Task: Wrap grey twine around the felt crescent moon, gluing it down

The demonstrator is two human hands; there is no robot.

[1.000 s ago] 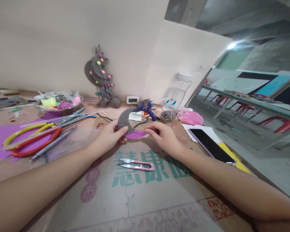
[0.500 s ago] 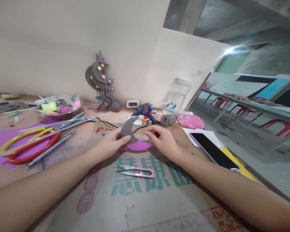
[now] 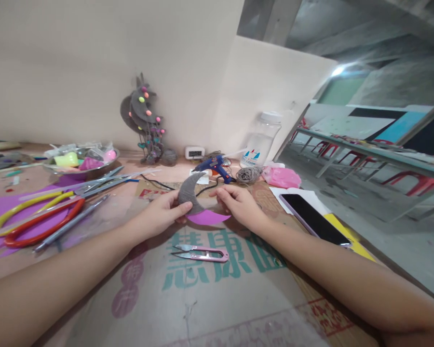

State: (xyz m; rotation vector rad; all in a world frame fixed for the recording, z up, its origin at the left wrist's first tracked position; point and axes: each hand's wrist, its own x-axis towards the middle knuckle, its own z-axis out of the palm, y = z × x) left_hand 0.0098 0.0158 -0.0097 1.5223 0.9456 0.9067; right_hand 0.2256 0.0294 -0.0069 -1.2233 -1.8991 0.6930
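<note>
My left hand (image 3: pixel 166 209) pinches a crescent moon cutout (image 3: pixel 188 193) between thumb and fingers, holding it above the cardboard. Grey yarn covers its upper part, while the lower tip (image 3: pixel 210 217) shows bare purple. To the right of the crescent, my right hand (image 3: pixel 238 205) is closed in a pinch on a strand of grey yarn; the strand is thin and barely visible. Pink-handled thread snips (image 3: pixel 200 253) lie on the printed cardboard (image 3: pixel 217 308) below both hands.
Behind the hands are a blue glue gun (image 3: pixel 215 167), a grey yarn ball (image 3: pixel 249 174), a water bottle (image 3: pixel 260 140) and a small timer (image 3: pixel 195 153). Scissors (image 3: pixel 45 221) and a bowl (image 3: pixel 81 168) stand left; a phone (image 3: pixel 315 219) lies right. A decorated moon ornament (image 3: pixel 142 115) leans against the wall.
My right hand has come slightly nearer the crescent, and its fingers are more bunched. The left hand keeps its hold. The whole view has shifted a little.
</note>
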